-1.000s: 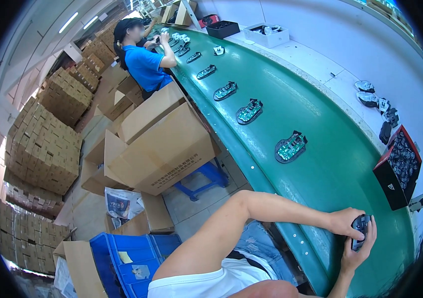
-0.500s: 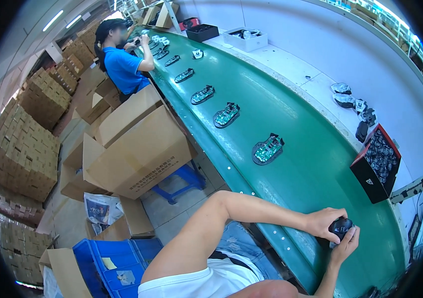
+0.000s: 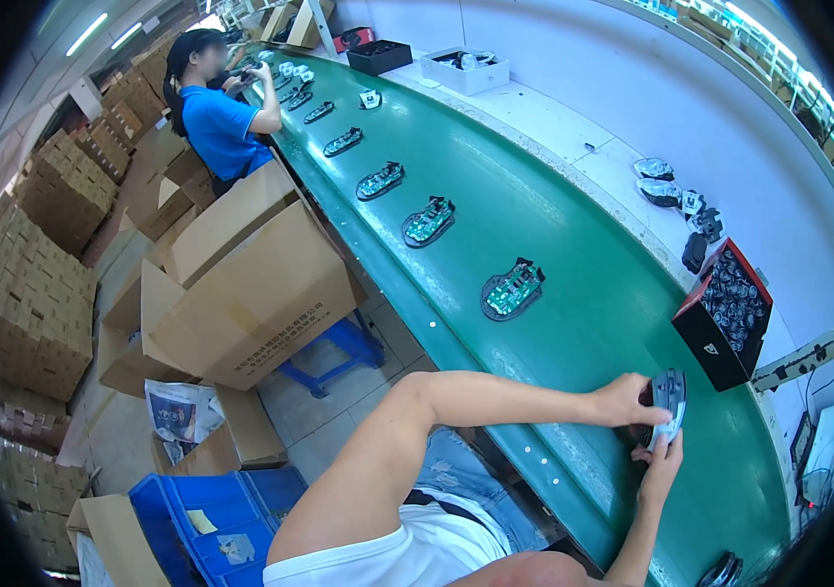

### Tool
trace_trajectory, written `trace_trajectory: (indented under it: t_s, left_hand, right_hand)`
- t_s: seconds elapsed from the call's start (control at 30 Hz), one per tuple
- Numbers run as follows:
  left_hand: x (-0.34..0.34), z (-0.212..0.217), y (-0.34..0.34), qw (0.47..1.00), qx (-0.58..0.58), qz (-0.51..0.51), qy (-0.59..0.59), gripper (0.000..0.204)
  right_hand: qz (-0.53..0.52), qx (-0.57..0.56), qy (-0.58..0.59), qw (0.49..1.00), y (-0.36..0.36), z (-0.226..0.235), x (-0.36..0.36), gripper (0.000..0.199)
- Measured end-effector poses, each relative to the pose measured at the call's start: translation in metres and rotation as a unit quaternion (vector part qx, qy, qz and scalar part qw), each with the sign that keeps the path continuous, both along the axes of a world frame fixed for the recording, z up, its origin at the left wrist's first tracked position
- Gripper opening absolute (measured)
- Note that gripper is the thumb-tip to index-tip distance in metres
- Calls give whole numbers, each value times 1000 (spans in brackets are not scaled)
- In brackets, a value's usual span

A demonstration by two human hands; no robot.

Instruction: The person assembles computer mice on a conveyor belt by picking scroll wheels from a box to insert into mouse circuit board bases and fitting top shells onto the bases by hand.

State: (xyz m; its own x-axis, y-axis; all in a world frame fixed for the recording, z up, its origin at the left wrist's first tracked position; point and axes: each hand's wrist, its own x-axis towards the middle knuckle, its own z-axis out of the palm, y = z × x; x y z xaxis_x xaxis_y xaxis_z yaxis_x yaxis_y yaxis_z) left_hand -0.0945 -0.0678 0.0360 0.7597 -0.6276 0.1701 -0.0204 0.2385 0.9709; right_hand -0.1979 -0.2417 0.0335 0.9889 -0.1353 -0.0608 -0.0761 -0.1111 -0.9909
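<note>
Holds a dark device [image 3: 670, 391] between left hand [image 3: 623, 401] and right hand [image 3: 660, 465], gripped from both sides, with the green conveyor belt [image 3: 583, 338] beneath; now tips it from rounded top onto edge, bringing its pale-edged side into view.

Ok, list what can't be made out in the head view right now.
All in the head view:
- Parts of the dark casing: covered by the left hand and right hand.
- The black thing at lower right: cut off by the bottom edge.
- What the co-worker's hands hold: too small to tell.
- The top of the blue stool: hidden by the cardboard box.
</note>
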Motion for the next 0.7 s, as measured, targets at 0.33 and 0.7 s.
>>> trace_trajectory:
  t_s: [0.33,0.7]
  left_hand:
    - [-18,-9,-7,973,-34,-142,176,44]
    - [-15,-23,-13,957,-26,-193,213,41]
  right_hand:
    - [-76,-403,-235,881,26,20,1,73]
    - [-73,-412,-198,886,22,18,-4,64]
